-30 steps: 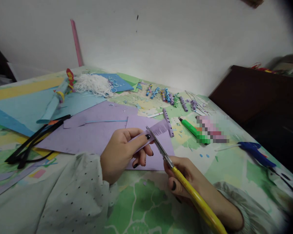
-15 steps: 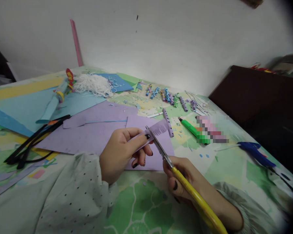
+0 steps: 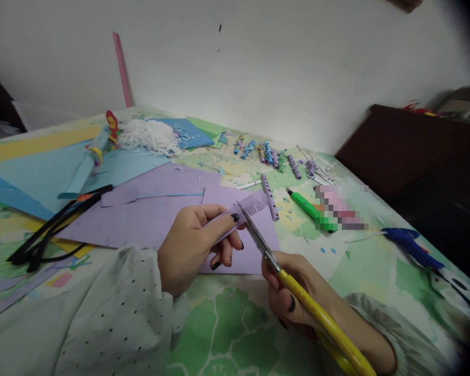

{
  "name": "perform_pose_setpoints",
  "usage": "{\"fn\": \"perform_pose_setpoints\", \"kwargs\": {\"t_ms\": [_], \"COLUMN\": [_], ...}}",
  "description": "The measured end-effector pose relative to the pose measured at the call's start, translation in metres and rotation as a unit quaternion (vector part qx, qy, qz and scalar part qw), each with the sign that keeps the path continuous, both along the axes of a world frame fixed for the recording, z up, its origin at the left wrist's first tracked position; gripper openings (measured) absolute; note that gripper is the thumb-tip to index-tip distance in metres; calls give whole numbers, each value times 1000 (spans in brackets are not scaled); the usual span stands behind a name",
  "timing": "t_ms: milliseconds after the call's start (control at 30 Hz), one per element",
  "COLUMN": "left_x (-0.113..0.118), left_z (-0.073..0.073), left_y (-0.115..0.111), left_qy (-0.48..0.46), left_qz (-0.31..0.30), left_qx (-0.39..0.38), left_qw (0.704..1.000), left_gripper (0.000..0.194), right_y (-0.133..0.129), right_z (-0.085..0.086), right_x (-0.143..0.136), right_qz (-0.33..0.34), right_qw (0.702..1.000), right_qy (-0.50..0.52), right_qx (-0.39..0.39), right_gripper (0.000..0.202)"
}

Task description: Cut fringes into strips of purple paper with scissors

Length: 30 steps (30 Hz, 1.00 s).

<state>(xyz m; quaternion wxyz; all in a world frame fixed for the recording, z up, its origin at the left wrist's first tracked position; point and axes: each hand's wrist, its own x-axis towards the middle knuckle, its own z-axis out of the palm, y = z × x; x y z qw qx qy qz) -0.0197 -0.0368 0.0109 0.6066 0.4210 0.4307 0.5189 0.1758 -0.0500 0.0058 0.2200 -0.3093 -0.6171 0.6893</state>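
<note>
Glasses: the black glasses [image 3: 65, 214] lie folded at the left of the frame, across the edge of the purple sheets, perhaps just laid out of the way.
Yarn: a loose white heap of yarn [image 3: 151, 137], upper left of centre.
Purple sheets: the sheets [image 3: 156, 219] spread left of centre on the table [image 3: 227, 313], reaching under the work.
Left hand: the left hand [image 3: 196, 232] pinches the strip between thumb and fingers, seemingly to keep it flat and steady close to the blades.
Strip: the purple strip [image 3: 254, 204], at mid-frame, is held above a sheet; its fringed lower edge faces the scissors, its far end just by the dotted tube [image 3: 269, 196]. Contact there cannot be told.
Scissors: the yellow-handled scissors [image 3: 311, 305] slant in from lower right, blades nearly together at the strip's edge, an angle that suits short cuts.
Right hand: the right hand [image 3: 309, 277] grips the scissors' handles.
Cutter: the green cutter [image 3: 309, 209] lies right of centre, apart from both hands.
Glue gun: the blue glue gun [image 3: 411, 246] rests at far right.
</note>
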Motion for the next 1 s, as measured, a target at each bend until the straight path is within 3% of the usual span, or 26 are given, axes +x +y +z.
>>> {"fn": "perform_pose_setpoints", "kwargs": {"t_ms": [1000], "left_x": [0], "left_z": [0], "left_y": [0], "left_qy": [13], "left_qz": [5], "left_qx": [-6], "left_qw": [1000], "left_gripper": [27], "right_y": [2], "right_z": [-6], "right_x": [-1], "right_qz": [-30], "right_qw": [998], "right_qy": [-26], "right_qx": [39], "right_gripper": [43]}}
